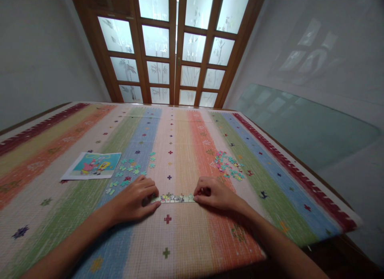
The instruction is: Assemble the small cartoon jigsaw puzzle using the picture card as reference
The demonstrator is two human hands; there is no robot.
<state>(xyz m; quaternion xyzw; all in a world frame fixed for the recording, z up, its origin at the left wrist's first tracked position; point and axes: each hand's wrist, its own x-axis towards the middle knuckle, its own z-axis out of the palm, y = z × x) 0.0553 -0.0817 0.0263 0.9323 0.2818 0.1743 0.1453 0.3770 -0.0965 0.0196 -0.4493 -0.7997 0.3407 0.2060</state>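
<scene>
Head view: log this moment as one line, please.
left hand on left end of puzzle strip | right hand at its right end | strip flat on striped cloth | loose pieces and printed picture beyond

I see my left hand (136, 199) and right hand (214, 194) low on the counter (180, 247), which is covered by a striped cloth. Each hand has its fingers curled on one end of a short puzzle strip (177, 198) lying flat between them. Loose pieces (129, 173) are scattered beyond my left hand, beside a cartoon picture (93, 166). Another small heap (229, 165) lies beyond my right hand. A wooden door (175, 47) with frosted panes stands behind.
</scene>
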